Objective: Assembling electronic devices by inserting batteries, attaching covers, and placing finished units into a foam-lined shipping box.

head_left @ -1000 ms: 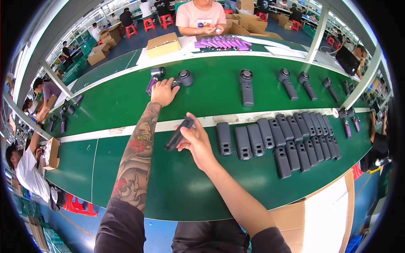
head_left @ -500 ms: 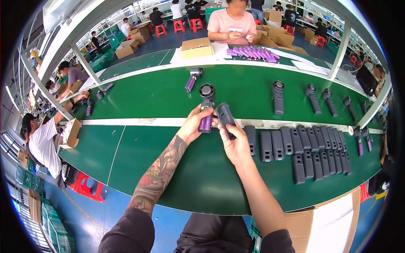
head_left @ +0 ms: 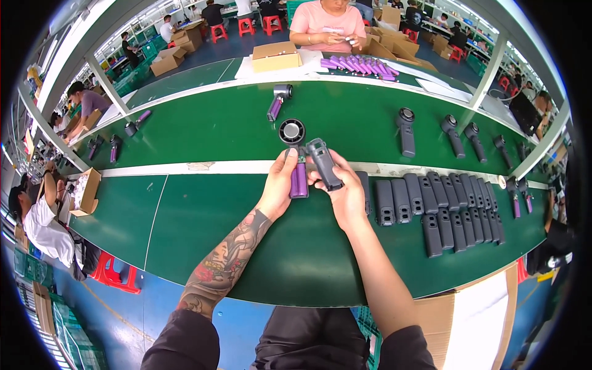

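My left hand (head_left: 280, 185) grips a handheld fan (head_left: 292, 131) by its neck, thumb on the front. The fan's round dark head points away from me, and bare purple battery cells (head_left: 298, 182) fill its uncovered handle. Closed around a dark grey handle shell (head_left: 324, 165), my right hand (head_left: 347, 192) holds it tilted just right of the fan. The shell's upper end is close to the fan's neck; whether they touch I cannot tell. Both are held above the green bench (head_left: 246, 246).
Right of my hands lie several grey handle shells (head_left: 430, 231) in rows. Beyond the white strip (head_left: 228, 168) are finished-looking fans (head_left: 406, 132) and an uncovered fan (head_left: 279, 103). Across the bench, a person in pink (head_left: 327, 28) works behind purple cells (head_left: 357, 65). An open carton (head_left: 86, 191) stands left.
The whole view has shifted slightly. My right hand has raised the shell closer to the fan's neck. At the left, a co-worker's outstretched arm has drawn back, leaving an uncovered fan on the bench.
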Motion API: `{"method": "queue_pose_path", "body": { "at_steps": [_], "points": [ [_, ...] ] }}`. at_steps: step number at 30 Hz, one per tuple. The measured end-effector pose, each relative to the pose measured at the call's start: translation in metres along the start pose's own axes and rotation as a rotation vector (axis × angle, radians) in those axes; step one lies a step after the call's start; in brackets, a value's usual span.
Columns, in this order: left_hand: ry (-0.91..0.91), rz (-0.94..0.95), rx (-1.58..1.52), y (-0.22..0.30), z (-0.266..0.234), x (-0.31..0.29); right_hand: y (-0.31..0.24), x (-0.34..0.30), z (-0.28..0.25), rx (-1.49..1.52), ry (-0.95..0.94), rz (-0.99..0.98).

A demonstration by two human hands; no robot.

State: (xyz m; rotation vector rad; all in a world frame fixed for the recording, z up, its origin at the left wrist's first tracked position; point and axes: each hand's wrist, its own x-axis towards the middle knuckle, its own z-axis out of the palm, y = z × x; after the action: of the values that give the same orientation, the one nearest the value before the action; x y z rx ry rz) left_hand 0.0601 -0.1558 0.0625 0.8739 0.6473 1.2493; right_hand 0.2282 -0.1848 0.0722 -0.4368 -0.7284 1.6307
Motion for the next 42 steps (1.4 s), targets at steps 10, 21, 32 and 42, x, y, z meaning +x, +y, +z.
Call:
{"method": "queue_pose_path", "body": {
  "at_steps": [10, 21, 32, 42],
  "points": [
    [-0.032, -0.001, -0.13, -0.003, 0.002, -0.003, 0.034, -0.001, 0.01, -1.349, 0.076, -0.657],
    [-0.121, 0.066, 0.131, -0.005, 0.011, -0.002, 0.038, 0.0, 0.001, -1.183, 0.171, -0.487],
    [-0.181, 0.457, 0.817, -0.014, 0.001, 0.004, 0.024, -0.001, -0.004, -1.178, 0.041, -0.365],
    [-0.181, 0.207, 0.679, -0.007, 0.0, -0.001, 0.028, -0.003, 0.009, -1.164, 0.072, -0.299]
  ]
}}
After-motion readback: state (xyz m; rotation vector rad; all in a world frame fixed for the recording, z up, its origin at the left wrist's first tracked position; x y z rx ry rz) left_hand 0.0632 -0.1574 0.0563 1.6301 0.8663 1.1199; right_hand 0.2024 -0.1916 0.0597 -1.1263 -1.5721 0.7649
